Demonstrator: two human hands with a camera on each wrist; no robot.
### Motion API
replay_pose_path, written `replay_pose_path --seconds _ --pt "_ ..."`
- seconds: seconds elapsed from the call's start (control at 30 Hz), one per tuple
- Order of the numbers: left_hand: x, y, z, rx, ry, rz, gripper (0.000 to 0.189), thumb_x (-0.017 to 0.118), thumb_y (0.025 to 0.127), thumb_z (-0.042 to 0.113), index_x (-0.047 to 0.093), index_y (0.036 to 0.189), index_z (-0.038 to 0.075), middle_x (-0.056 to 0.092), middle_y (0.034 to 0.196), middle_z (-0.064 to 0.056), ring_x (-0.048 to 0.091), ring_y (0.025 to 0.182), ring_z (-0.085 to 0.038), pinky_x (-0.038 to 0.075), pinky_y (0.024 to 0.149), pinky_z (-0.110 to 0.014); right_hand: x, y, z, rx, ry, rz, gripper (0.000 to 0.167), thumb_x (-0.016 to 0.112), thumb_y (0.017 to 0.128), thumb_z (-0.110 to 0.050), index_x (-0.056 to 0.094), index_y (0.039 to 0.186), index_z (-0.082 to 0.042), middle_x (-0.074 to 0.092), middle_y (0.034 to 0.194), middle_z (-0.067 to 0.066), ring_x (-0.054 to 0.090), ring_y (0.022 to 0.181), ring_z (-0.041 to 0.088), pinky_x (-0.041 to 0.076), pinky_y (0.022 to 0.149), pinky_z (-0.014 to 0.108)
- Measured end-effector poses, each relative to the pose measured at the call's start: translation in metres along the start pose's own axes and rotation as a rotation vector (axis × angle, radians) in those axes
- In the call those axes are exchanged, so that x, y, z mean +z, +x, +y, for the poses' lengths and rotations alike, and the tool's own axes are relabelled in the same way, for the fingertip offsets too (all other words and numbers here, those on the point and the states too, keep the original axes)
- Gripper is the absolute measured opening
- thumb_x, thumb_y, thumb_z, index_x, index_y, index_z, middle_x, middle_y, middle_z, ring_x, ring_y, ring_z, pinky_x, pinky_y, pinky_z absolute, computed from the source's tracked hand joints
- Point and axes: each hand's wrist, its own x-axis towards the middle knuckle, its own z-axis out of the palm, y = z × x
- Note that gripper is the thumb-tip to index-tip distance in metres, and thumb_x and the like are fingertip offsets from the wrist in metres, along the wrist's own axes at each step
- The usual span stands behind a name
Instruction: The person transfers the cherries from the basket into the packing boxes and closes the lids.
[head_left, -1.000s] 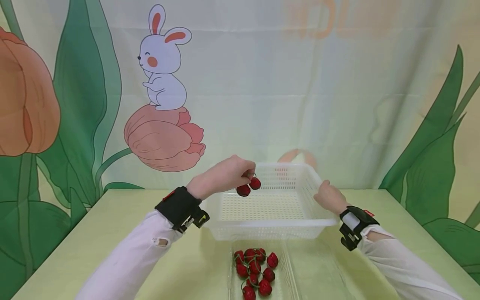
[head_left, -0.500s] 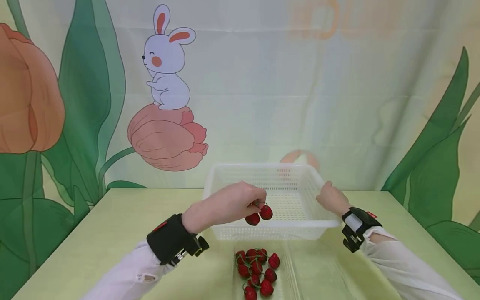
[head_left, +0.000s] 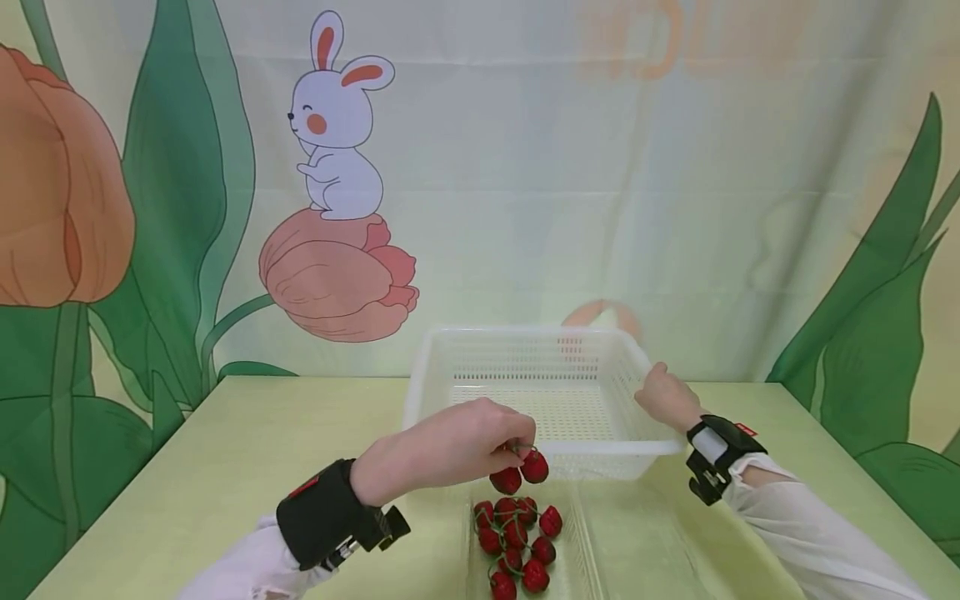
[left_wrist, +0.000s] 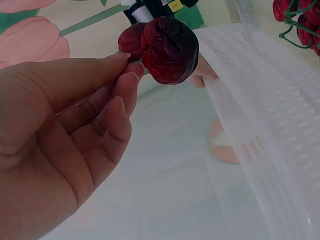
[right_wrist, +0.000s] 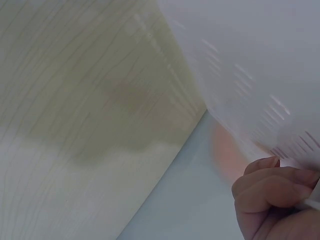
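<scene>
Between thumb and fingertips my left hand (head_left: 457, 442) pinches a pair of dark red cherries (head_left: 535, 467) by their green stems. They hang over the front rim of a white perforated plastic basket (head_left: 540, 447), just above a clear container. In the left wrist view the same cherries (left_wrist: 170, 50) dangle beyond my fingertips. My right hand (head_left: 667, 398) grips the basket's right rim, its fingers curled at the edge in the right wrist view. Several more cherries (head_left: 513, 533) with stems lie in the left compartment of the clear plastic container (head_left: 592, 550).
The pale yellow table (head_left: 337, 433) runs back to a printed curtain (head_left: 510, 167) with a rabbit and tulips. The container's right compartment (head_left: 637, 542) lies in front of the basket. Each wrist wears a black strap with a small camera.
My left hand has moved down and toward me with the cherries, from over the basket to above the container. The right hand still grips the basket rim.
</scene>
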Motion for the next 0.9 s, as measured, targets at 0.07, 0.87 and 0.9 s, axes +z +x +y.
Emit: replay_pose_path --seconds 0.07,0.87,0.9 --pt "0.002 -0.002 0.005 0.020 -0.005 -0.019 0.019 0.071 0.092 -0.004 0.059 0.081 0.007 0.061 0.076 0.002 0.046 0.069 -0.001 0.041 0.067 -0.013 0.000 -0.001 0.000 -0.005 -0.003 0.001 0.034 0.053 0.098 -0.009 0.037 0.105 0.021 0.043 0.068 0.009 0.045 0.059 0.021 0.037 0.055 0.031" --pt "0.061 -0.017 0.026 0.123 0.028 -0.164 0.013 0.076 0.092 0.008 0.066 0.086 0.014 0.063 0.077 0.009 0.047 0.067 0.003 0.036 0.067 -0.004 0.001 0.002 0.003 -0.010 0.017 0.008 0.031 0.052 0.096 -0.010 0.037 0.101 0.017 0.042 0.069 0.009 0.046 0.059 0.021 0.038 0.053 0.030" --pt "0.064 -0.018 0.026 0.108 0.015 -0.180 0.012 0.076 0.092 0.008 0.067 0.087 0.014 0.064 0.077 0.010 0.046 0.067 0.004 0.036 0.066 -0.004 0.001 0.002 0.003 -0.010 0.016 0.008 0.031 0.052 0.097 -0.010 0.037 0.100 0.017 0.042 0.068 0.009 0.045 0.058 0.021 0.037 0.053 0.030"
